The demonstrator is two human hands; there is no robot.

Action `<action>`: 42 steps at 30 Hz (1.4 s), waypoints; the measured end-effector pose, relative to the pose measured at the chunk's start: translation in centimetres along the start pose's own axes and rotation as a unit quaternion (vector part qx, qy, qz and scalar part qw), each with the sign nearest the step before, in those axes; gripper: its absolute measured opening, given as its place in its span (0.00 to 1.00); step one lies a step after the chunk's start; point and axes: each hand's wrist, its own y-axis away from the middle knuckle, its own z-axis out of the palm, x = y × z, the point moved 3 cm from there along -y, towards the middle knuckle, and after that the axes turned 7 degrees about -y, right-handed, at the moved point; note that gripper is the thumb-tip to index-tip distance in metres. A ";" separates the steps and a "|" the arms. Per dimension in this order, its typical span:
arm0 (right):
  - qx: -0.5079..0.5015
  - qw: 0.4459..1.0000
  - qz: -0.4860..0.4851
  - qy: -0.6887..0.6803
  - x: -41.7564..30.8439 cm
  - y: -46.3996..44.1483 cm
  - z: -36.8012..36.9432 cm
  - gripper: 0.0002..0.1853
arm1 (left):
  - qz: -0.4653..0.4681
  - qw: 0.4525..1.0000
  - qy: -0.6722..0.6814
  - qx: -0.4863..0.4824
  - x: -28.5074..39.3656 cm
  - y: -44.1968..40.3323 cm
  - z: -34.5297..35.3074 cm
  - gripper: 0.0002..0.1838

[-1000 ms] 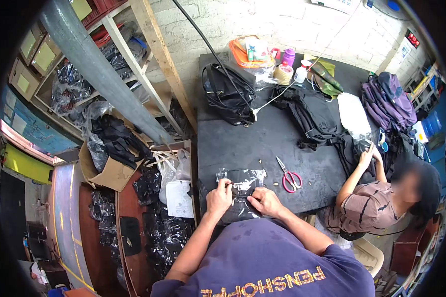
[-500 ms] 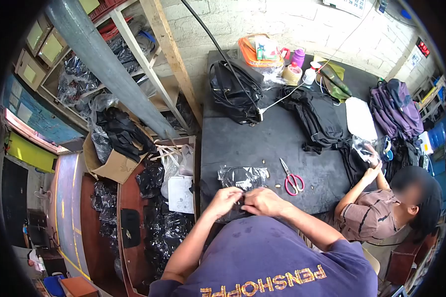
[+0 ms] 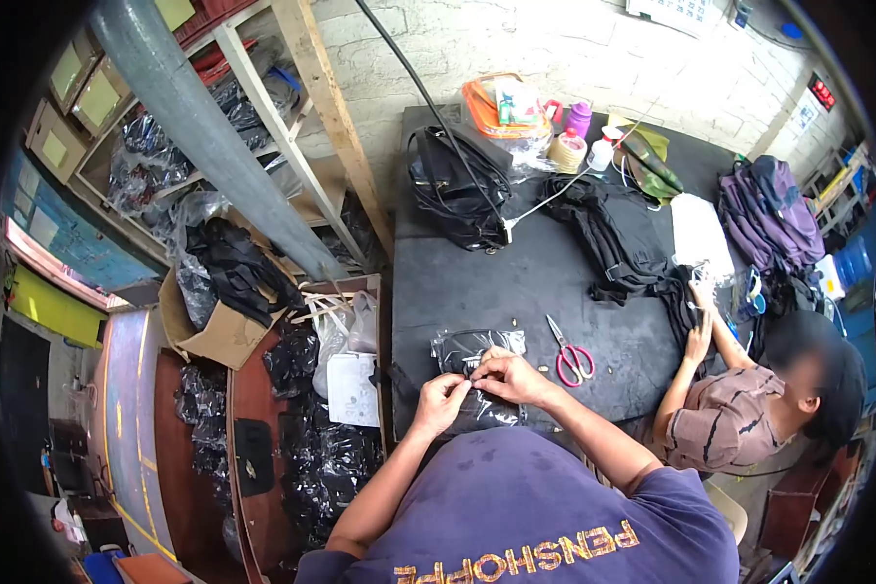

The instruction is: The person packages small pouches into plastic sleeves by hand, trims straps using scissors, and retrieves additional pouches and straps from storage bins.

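Narrow and pinched, the grip of each hand was bunched over a packet, the thumb and fingertips of the left hand (image 3: 443,401) just beside those of the right hand (image 3: 509,378). What lay between the fingertips was too small and too hidden to tell. That packet (image 3: 456,352), something black with white lettering inside clear plastic, rested on the near edge of the black tabletop (image 3: 448,287), directly in front of the person's body; the hands covered its middle, leaving its far edge and a shiny nearer part exposed. To the right of the right hand lay scissors (image 3: 566,351) with pink handles, the blades pointing away from the person, with a few small pale bits scattered near them. Farther back stood a black handbag (image 3: 457,185) on the left and, right of it, a black backpack (image 3: 613,234) lying flat. Near the wall were a roll of tape (image 3: 567,153), a purple bottle (image 3: 578,119) and an orange container (image 3: 477,102). At the right side a co-worker (image 3: 730,399) in a brown striped shirt reached toward a white sheet (image 3: 701,234), just beside a purple bag (image 3: 769,214).
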 end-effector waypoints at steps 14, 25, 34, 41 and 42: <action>0.016 0.929 -0.155 0.336 -3.3 0.1 1.7 0.12 | 0.225 0.935 -0.250 -0.114 4.1 -3.7 -2.1 0.10; 0.261 0.946 -0.015 0.193 -3.8 1.6 3.0 0.08 | -0.097 0.984 0.115 -0.097 0.2 -2.7 -1.0 0.09; 0.217 0.943 0.005 0.254 -3.4 1.9 2.8 0.07 | -0.067 0.986 0.066 -0.137 1.1 -2.5 -1.3 0.11; 0.296 0.924 0.125 0.206 -1.2 4.7 0.3 0.11 | -0.008 0.975 -0.199 -0.098 2.8 -2.2 -4.8 0.10; 0.350 0.901 0.150 0.208 0.8 6.8 -1.2 0.11 | 0.014 0.970 -0.222 -0.102 3.7 -2.1 -5.0 0.09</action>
